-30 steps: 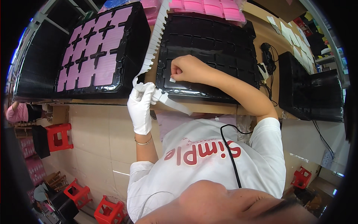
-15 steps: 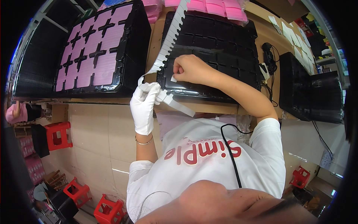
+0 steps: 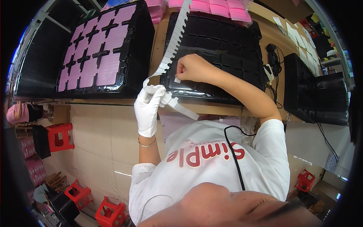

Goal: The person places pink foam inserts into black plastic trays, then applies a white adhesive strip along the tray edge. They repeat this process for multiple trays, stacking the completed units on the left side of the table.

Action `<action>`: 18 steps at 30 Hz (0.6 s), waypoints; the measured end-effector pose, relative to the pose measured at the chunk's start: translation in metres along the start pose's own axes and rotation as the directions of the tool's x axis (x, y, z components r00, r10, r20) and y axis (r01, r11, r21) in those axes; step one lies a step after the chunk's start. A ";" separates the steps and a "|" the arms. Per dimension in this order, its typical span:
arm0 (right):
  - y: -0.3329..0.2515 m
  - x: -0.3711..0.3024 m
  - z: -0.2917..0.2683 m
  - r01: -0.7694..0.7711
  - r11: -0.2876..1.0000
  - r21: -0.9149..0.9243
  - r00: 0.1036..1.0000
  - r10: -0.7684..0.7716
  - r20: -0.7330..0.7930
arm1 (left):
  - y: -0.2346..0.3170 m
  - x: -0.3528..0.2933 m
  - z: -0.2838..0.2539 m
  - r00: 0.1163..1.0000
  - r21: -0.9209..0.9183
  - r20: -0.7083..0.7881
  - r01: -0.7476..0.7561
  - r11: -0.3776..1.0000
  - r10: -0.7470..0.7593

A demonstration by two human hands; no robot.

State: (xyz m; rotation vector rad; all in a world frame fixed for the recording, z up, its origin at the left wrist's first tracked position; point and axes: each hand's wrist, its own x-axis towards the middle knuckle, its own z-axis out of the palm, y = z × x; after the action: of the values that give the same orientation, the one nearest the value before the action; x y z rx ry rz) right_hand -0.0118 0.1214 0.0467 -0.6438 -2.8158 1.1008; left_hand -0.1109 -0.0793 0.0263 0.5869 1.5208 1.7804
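Note:
My left hand (image 3: 146, 113), in a white glove, is closed on a long white strip (image 3: 171, 49) with a notched edge. The strip runs up across the left side of a black moulded plastic tray (image 3: 223, 41), and its short loose end hangs past my fingers toward my shirt. Bare and bent into a pinch, my right hand (image 3: 192, 68) holds a small white piece (image 3: 177, 80) over the tray's near left corner. Whether that piece is a tab from the strip, I cannot tell.
To the left stands a tall stack of black trays (image 3: 138, 49) topped with pink sheets (image 3: 92, 60). Pink packs (image 3: 219, 9) lie behind the middle tray. On the right are a black cable (image 3: 273, 56), more stacked black trays (image 3: 314, 90) and white papers (image 3: 298, 41). Red stools (image 3: 60, 136) stand on the floor.
My left hand has shifted slightly to the right with the strip still in it. The right hand stays nearly in place, pinching the small white piece.

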 end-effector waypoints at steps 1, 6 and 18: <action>0.000 -0.001 0.000 0.008 1.000 0.010 1.000 -0.008 0.014 | -0.001 0.000 0.000 1.000 -0.004 0.000 -0.004 1.000 0.004; 0.003 -0.019 0.007 0.250 0.957 0.146 0.968 -0.250 -0.018 | 0.000 -0.001 0.004 1.000 -0.003 -0.015 -0.003 1.000 0.003; -0.006 -0.086 0.006 -0.179 0.333 0.926 0.983 0.101 0.154 | 0.014 -0.004 0.034 0.999 -0.038 -0.001 -0.033 0.999 0.033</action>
State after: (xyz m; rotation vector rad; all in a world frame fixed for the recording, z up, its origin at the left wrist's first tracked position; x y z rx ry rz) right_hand 0.0638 0.0794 0.0546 -0.6627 -1.5651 2.4550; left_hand -0.0863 -0.0607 0.0470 0.5965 1.4818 1.8303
